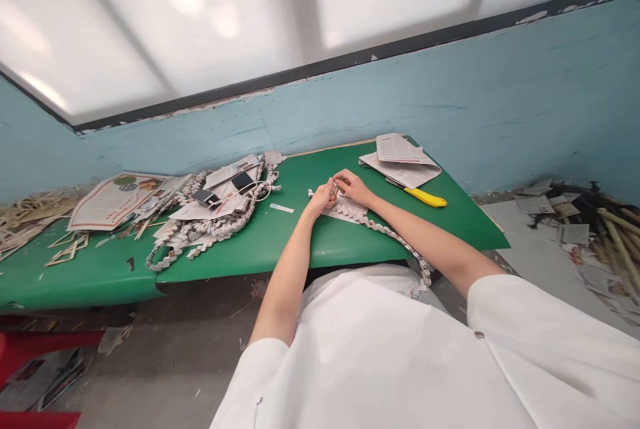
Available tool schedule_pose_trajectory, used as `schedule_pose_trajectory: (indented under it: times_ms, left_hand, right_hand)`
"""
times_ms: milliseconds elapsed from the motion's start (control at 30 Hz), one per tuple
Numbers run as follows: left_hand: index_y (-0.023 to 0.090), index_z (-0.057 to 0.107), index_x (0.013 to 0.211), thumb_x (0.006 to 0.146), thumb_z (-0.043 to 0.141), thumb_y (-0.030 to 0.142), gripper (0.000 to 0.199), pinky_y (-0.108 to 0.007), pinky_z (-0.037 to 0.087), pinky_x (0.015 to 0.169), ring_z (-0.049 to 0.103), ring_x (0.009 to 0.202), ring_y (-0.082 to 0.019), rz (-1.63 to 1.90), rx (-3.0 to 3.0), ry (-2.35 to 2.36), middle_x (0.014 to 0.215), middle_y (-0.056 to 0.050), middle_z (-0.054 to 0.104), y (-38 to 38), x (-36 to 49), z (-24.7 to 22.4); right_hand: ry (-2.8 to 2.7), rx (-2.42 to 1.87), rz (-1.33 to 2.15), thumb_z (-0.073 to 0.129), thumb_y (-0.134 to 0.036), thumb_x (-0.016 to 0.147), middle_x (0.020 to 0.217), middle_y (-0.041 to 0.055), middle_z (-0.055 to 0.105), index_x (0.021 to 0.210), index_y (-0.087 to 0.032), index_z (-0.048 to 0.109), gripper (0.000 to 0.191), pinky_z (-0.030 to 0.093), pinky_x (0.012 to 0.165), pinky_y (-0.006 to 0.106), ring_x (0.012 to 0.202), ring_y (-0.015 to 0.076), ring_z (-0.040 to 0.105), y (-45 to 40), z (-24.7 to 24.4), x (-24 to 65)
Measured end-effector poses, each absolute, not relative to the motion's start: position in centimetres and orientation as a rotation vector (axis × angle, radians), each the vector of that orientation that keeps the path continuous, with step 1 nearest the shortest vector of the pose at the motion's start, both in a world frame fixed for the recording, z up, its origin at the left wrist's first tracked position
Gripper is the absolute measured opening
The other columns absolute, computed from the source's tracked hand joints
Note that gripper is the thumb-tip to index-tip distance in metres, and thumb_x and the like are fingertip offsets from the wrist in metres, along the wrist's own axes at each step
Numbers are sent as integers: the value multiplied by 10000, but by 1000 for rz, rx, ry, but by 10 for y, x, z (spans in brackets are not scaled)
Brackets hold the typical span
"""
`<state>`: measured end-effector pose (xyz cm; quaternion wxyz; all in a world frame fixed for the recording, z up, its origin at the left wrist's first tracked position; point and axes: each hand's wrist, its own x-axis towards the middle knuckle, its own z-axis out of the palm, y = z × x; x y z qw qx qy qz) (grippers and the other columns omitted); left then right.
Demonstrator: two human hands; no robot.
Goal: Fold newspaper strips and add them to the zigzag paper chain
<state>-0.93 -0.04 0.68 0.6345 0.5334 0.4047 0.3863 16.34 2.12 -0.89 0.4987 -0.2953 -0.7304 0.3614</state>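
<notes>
My left hand (324, 197) and my right hand (352, 186) meet over the green table, fingertips close together. Both are closed around a small bit of folded paper, mostly hidden by the fingers. Beneath my right hand lies a braided paper chain (370, 221), which runs right under my right forearm and hangs over the table's front edge. A flat piece of printed paper (345, 213) is under the hands. To the left of them, a thin paper strip (282, 208) lies flat on the table.
Folded newspapers (400, 162) and a yellow-handled tool (425, 198) are at the right. Paper chains, newspapers and black boxes with a white cable (240, 188) form a pile at the left. A red stool (45, 349) stands lower left.
</notes>
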Motion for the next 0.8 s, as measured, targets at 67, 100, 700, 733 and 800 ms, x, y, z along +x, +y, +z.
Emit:
schedule_pose_trajectory:
  times_ms: [67, 100, 700, 733, 800]
  left_hand:
    - [203, 454, 721, 981, 475, 711, 571, -163, 150, 405, 203, 416, -54, 882, 1232, 921, 542, 97, 197, 0, -9, 7]
    - [203, 450, 714, 976, 479, 717, 578, -164, 150, 406, 202, 417, -54, 882, 1238, 919, 541, 97, 195, -1, -9, 7]
    - [214, 416, 715, 981, 417, 744, 593, -157, 173, 386, 235, 397, -62, 854, 1131, 890, 538, 98, 224, -2, -9, 9]
    - [212, 422, 717, 983, 412, 742, 593, -158, 175, 386, 233, 397, -62, 849, 1135, 884, 536, 98, 225, -1, -10, 8]
    - [209, 430, 717, 996, 397, 729, 591, -159, 178, 388, 227, 395, -61, 844, 1149, 877, 532, 97, 226, -1, -10, 8]
  right_hand:
    - [-1762, -717, 926, 588, -537, 981, 985, 44, 663, 1071, -231, 669, 329, 492, 601, 308, 649, 155, 570, 22, -10, 163]
    - [-1763, -717, 959, 585, -539, 983, 938, 34, 666, 1092, -230, 664, 337, 487, 593, 305, 641, 157, 566, 22, -11, 163]
    - [-1791, -741, 777, 614, -508, 973, 884, 36, 617, 1216, -244, 793, 401, 495, 747, 357, 730, 181, 546, 21, -9, 165]
    - [-1795, -739, 772, 614, -504, 974, 900, 39, 616, 1220, -249, 791, 396, 498, 748, 358, 739, 183, 551, 21, -9, 165]
    - [-1805, -737, 765, 615, -495, 975, 932, 45, 615, 1227, -253, 788, 390, 503, 751, 361, 754, 188, 564, 20, -9, 165]
